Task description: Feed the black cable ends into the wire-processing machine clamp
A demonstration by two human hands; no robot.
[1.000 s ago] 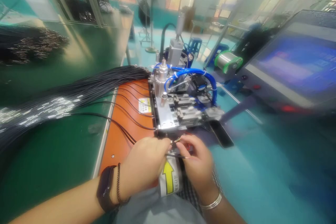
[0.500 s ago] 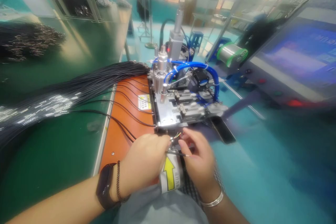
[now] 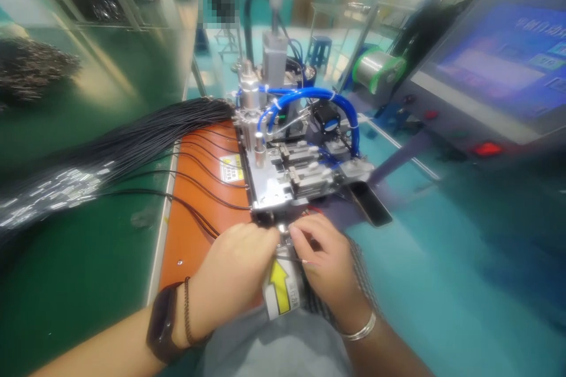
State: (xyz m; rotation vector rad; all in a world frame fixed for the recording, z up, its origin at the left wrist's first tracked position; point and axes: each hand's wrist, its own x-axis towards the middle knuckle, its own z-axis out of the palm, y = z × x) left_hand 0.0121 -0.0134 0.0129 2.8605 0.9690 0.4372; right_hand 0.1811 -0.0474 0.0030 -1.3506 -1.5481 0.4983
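Close to the front of a metal machine [image 3: 269, 194], both of my hands work at a small metal fixture [image 3: 282, 228]. My left hand [image 3: 241, 262] is closed, its fingertips at the fixture's left side. Black cables [image 3: 194, 207] run over the orange board into it. Opposite, my right hand [image 3: 325, 262] is closed too, with thumb and index finger brought together at the fixture. A thin black cable [image 3: 289, 258] passes into its palm. The coloured wire ends are hidden by my fingers. Below lies a white label with a yellow arrow [image 3: 279, 288].
A large bundle of black cables [image 3: 145, 135] lies across the green table [image 3: 110, 259] and orange board [image 3: 190, 247]. Blue hoses [image 3: 327, 94] arch over the machine. A phone [image 3: 370, 203] rests at its right, near a wire spool [image 3: 379, 69] and a screen panel [image 3: 508, 65].
My right hand has moved nearer to my left, its fingertips now at the fixture. The coloured wire ends seen before are covered. The whole view has shifted slightly.
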